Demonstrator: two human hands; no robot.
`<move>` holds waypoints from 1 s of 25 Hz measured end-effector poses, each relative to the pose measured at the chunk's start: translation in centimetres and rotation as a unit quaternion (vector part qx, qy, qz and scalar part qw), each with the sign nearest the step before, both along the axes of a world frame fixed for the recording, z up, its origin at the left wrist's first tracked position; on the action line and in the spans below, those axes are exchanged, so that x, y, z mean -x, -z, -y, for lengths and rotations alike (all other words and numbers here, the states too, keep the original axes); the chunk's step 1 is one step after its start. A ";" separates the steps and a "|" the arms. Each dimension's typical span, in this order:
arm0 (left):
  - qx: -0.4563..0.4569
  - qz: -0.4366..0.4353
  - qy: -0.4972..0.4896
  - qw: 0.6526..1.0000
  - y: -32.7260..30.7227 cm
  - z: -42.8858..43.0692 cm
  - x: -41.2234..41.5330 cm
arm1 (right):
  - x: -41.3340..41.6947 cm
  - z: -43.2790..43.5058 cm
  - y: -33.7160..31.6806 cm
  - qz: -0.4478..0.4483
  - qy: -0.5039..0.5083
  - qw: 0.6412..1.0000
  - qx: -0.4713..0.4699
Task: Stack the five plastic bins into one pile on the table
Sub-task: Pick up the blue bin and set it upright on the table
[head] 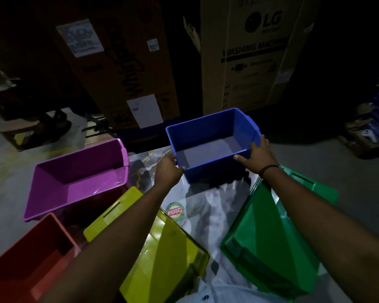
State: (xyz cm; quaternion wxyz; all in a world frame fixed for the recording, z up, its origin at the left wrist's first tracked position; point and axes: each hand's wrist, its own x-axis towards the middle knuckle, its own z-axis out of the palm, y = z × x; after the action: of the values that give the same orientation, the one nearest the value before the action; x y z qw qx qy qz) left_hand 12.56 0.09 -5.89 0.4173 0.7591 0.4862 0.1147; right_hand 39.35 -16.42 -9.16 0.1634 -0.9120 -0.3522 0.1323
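Both hands, left (167, 169) & right (259, 155), grip the blue bin (208, 136) at the tabletop's (206, 206) far edge; no pile yet, next lift & nest it w/ another bin, prob green (269, 235)

The five rectangular bins are smooth plastic: the blue bin (212, 145) looks rather matt, while the purple bin (79, 178), the yellow-green bin (171, 254), the green bin (269, 243) and the red bin (26, 263) show soft shine. The marble-patterned table top (208, 206) is glossy. The tall brown boxes (247, 55) are matt cardboard with paper labels.
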 end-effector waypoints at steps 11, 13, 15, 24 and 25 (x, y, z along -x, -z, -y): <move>-0.009 -0.030 0.068 0.997 -0.6 0.1 -3.7 | -3.7 -0.9 0.0 0.029 -0.029 0.999 0.015; -0.015 -0.042 0.077 0.996 -0.7 0.3 -3.8 | -3.7 -0.7 0.0 0.030 -0.037 0.999 0.023; -0.034 -0.054 0.095 0.993 -0.8 0.6 -3.6 | -3.6 -0.4 -0.1 0.030 -0.046 0.998 0.030; -0.129 0.008 0.001 0.992 -1.4 0.0 0.9 | 2.4 -1.8 -0.8 0.099 -0.038 0.991 -0.079; -0.135 0.014 -0.004 0.991 -1.6 -0.2 1.7 | 3.5 -2.2 -1.0 0.108 -0.051 0.988 -0.094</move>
State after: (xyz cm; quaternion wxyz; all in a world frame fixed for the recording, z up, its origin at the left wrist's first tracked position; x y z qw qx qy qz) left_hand 10.88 0.33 -4.32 0.3175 0.8047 0.4635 0.1917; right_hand 35.82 -14.18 -8.18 0.2024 -0.8822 -0.4251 0.0072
